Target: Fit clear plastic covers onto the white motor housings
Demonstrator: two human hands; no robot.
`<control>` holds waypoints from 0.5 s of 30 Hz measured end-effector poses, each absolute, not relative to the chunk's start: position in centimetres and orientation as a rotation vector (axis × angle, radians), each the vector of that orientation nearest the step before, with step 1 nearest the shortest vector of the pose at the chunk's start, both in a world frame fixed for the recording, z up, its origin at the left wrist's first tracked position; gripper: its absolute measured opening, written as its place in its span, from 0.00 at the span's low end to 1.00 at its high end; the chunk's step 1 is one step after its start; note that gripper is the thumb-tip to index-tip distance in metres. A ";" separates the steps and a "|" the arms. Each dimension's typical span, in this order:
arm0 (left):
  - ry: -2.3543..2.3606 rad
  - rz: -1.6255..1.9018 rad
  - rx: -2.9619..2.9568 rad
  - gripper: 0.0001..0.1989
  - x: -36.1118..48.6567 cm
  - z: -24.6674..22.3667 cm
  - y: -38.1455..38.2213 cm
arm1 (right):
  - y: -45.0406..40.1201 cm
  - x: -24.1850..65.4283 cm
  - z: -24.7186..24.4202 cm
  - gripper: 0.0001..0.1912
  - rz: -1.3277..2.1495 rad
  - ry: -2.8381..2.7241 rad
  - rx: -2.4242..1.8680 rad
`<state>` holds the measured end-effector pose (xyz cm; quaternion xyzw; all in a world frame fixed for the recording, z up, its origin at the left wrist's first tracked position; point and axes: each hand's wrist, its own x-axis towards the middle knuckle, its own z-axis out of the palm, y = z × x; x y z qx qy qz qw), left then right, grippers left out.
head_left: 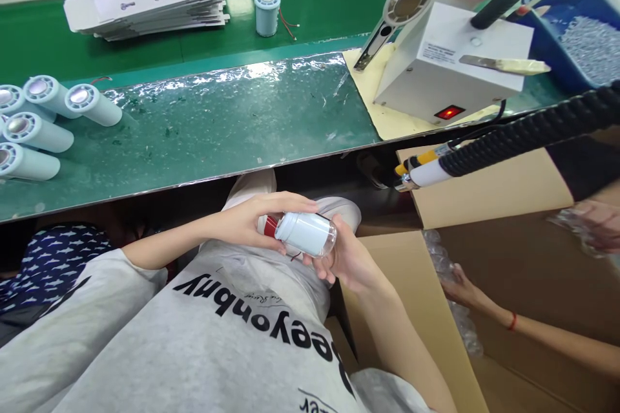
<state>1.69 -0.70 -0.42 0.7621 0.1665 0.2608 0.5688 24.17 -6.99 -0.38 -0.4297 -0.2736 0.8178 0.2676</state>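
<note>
So, cylinder (pixel 305 234) is over the lap (pixel 310 293), short of the bench (pixel 217 135), between left hand (pixel 245 222) and right hand (pixel 357 261), neither nearer; long axis roughly left to right, clear end (pixel 331 238) toward the right palm. Left grips the other end, thumb and fingers on opposite sides. Right's fingers curl around the clear end; can't tell how firmly.

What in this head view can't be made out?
Head view:
Underside of the pale blue cylinder: turned away from the camera.
Red part beside it: partly behind the left hand.
Label on the white box: print too small to read.
Co-worker's arm: upper part cut off by the right edge.
</note>
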 end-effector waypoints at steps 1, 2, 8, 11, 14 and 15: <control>0.404 0.618 1.785 0.33 1.7 -0.4 -0.8 | -7.0 24.2 -0.4 0.40 2.235 -0.733 -1.154; 0.418 0.621 1.780 0.32 1.8 -0.3 -0.8 | -7.0 24.2 -0.5 0.40 2.260 -0.737 -1.145; 0.611 0.542 1.648 0.30 1.8 0.9 -1.6 | -7.5 25.2 -1.3 0.32 1.874 -1.067 -1.313; 0.705 0.502 1.522 0.33 1.8 1.1 -2.0 | -8.0 25.8 -1.6 0.17 1.153 -1.438 -1.303; 0.711 0.440 1.388 0.36 1.9 1.0 -2.0 | -8.2 26.2 -1.6 0.14 0.816 -1.765 -1.104; 0.699 0.421 1.354 0.37 1.8 0.9 -2.0 | -8.2 26.3 -1.6 0.13 0.811 -1.805 -1.070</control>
